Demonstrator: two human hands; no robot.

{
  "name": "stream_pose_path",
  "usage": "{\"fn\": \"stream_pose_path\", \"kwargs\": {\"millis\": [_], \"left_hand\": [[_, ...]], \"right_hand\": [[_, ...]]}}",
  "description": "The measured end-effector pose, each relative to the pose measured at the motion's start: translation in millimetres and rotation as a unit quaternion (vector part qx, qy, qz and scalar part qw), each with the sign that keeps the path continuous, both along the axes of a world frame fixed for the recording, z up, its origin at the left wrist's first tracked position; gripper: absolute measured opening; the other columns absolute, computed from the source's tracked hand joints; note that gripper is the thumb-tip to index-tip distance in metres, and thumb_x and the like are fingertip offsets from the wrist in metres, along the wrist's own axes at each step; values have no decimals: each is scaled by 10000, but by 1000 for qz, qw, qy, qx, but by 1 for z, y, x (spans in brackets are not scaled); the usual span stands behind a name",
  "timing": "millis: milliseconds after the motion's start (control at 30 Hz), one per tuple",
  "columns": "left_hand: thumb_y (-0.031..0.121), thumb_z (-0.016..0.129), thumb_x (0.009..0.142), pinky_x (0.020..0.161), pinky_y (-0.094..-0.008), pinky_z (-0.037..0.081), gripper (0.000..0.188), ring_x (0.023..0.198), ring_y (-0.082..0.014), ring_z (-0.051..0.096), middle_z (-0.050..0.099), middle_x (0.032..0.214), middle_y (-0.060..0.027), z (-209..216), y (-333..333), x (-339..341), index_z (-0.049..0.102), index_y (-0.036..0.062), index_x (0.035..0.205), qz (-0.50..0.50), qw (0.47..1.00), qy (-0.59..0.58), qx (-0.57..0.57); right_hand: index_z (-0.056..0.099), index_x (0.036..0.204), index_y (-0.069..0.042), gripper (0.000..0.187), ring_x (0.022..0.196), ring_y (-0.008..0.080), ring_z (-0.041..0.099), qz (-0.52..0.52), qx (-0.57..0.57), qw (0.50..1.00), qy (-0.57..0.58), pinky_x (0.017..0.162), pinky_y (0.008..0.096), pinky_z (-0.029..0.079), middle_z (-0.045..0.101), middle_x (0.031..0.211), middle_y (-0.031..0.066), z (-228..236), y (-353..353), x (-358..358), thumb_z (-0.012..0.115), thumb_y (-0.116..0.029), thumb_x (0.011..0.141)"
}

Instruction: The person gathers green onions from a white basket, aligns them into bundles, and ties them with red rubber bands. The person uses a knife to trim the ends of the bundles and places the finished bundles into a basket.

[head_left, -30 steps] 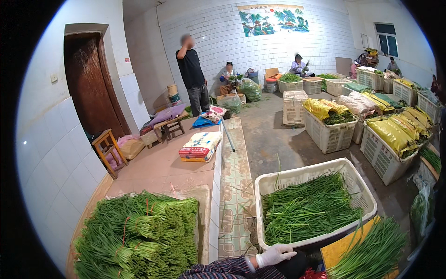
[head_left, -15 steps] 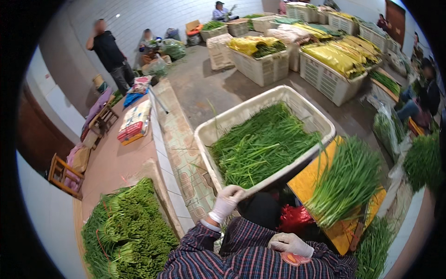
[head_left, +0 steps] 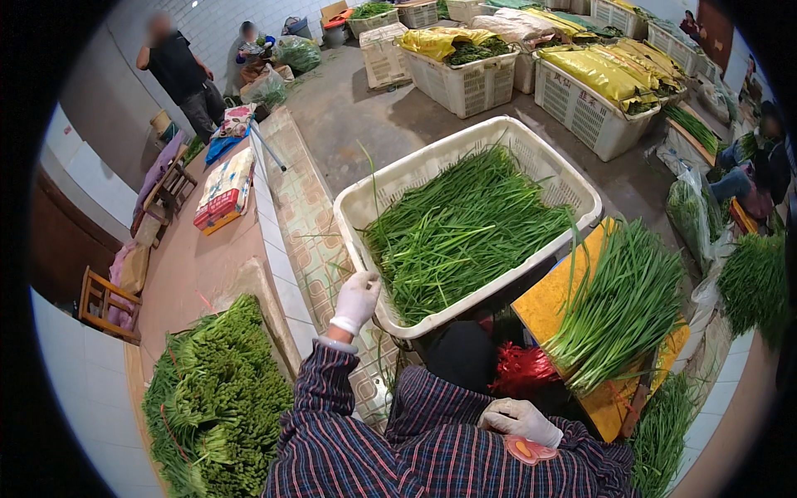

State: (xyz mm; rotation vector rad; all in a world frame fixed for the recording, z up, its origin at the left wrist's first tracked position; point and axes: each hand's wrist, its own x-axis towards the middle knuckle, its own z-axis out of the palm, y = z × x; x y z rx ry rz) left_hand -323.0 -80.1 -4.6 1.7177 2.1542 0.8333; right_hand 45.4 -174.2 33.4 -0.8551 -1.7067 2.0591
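Observation:
My left hand [head_left: 357, 300], in a white glove, is at the near left rim of a white plastic crate [head_left: 490, 314]. Its fingers are pinched together; whatever they hold, if anything, is too small to make out. Loose green garlic chives [head_left: 465, 232] fill much of the crate, and a few thin leaves stick up by its left side. My right hand [head_left: 521, 422], also gloved, rests at my lap with its fingers curled, and nothing shows in them. Beyond it a pile of chives [head_left: 618, 311] lies on a yellow board [head_left: 544, 303]. Red strips [head_left: 523, 369] hang beside the board.
Tied green bundles [head_left: 228, 390] are stacked on the ledge at my left. More chives stand at the right [head_left: 664, 440]. Crates with yellow covers [head_left: 598, 79] fill the back. A person in black [head_left: 178, 79] stands at the far left, and others sit around the room.
My left hand has moved left and up, from the crate's near rim to its near left side. My right hand stays at my lap. The view has tilted down slightly.

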Motion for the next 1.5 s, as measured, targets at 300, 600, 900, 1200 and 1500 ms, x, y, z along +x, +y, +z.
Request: {"fn": "stream_pose_path", "kwargs": {"millis": [300, 600, 900, 1200, 1500], "left_hand": [[137, 593, 773, 801, -380, 470, 186, 896, -319, 586, 613, 914, -142, -70, 176, 61, 657, 78, 937, -155, 986, 55, 29], [144, 493, 816, 708, -392, 467, 147, 893, -258, 588, 601, 868, -82, -201, 277, 132, 632, 126, 859, -177, 948, 256, -67], [138, 607, 692, 749, -403, 444, 106, 936, -279, 549, 576, 954, -100, -187, 291, 137, 653, 119, 786, -125, 967, 212, -65], [188, 605, 821, 759, -310, 480, 162, 815, -208, 614, 647, 835, -88, -64, 299, 58, 602, 49, 905, -102, 949, -261, 142], [103, 537, 899, 655, -190, 456, 204, 731, -97, 552, 627, 862, -36, 174, 234, -7, 576, 47, 1091, -166, 912, -223, 301]], "right_hand": [[614, 888, 0, 189, 752, 87, 510, -54, -121, 989, -72, 728, 237, 427, 573, 764, 8, -18, 9, -3, 568, -183, 901], [604, 940, -2, 157, 927, 132, 557, -66, -190, 974, -102, 879, 266, 420, 605, 955, 48, -53, 21, 19, 541, -143, 910], [611, 958, -7, 167, 930, 134, 556, -65, -178, 977, -95, 879, 268, 416, 602, 981, 44, -91, 11, 28, 530, -147, 916], [615, 989, 7, 148, 921, 115, 547, -83, -246, 961, -99, 862, 230, 413, 604, 957, 40, -55, 17, 13, 547, -92, 901], [617, 937, 15, 151, 803, 78, 523, -95, -274, 955, -63, 729, 218, 424, 576, 864, 22, -31, 14, 0, 549, -116, 905]]}}
